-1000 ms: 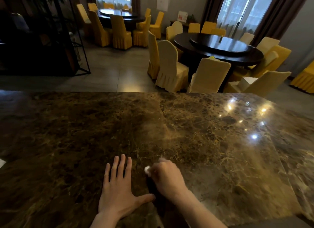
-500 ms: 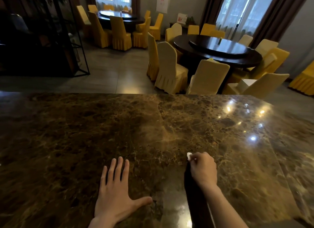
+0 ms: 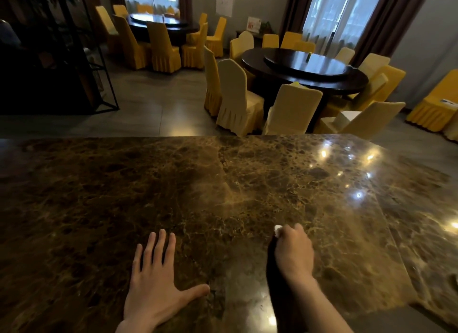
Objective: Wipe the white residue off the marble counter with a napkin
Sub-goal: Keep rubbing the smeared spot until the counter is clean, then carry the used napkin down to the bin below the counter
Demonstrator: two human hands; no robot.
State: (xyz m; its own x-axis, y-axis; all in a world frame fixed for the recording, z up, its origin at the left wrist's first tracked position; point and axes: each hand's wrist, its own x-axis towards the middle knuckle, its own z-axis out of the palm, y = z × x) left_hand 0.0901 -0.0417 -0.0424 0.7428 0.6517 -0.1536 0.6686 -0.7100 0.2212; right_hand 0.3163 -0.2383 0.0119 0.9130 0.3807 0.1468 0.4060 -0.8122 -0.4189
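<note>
Brown veined marble fills the near half of the view: the counter [image 3: 99,196] runs from left to right, glossy enough to throw back ceiling lights at its far right. Beyond its far edge stands a dining room, with a dark round table [image 3: 304,72] ringed by yellow-covered chairs [image 3: 238,97] and a black metal shelf frame [image 3: 81,59] at far left; all of it lies well apart from the work and blocks nothing. On the near side, the left hand [image 3: 156,280] lies flat with fingers spread, gripping nothing, most likely as a brace while the person leans in. The right hand [image 3: 293,252] is clenched around a small white napkin [image 3: 278,229], whose tip peeks out at the knuckles and presses onto the stone, a grip suited to scrubbing. A faint pale haze [image 3: 238,191] further out may be the residue, though glare makes that uncertain.
</note>
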